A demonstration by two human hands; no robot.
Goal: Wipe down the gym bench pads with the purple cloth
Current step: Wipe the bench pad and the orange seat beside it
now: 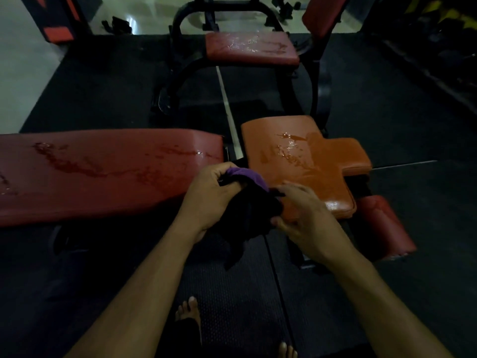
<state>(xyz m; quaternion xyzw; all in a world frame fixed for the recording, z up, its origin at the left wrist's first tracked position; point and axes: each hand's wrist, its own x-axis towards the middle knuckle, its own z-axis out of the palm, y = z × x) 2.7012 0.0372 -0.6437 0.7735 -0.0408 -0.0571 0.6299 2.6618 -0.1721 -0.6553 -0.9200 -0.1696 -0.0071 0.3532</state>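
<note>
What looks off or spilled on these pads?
Liquid streaks and droplets sit on the long red vinyl bench pad, the orange seat pad and the far red pad. None looks wiped. Both hands, left hand and right hand, grip the bunched purple cloth.

Long bench pad (103,171) at left, seat pad (304,161) just right of it, small pad (251,49) behind both; cloth (247,202) btwn both hands, before the seat pad.
</note>
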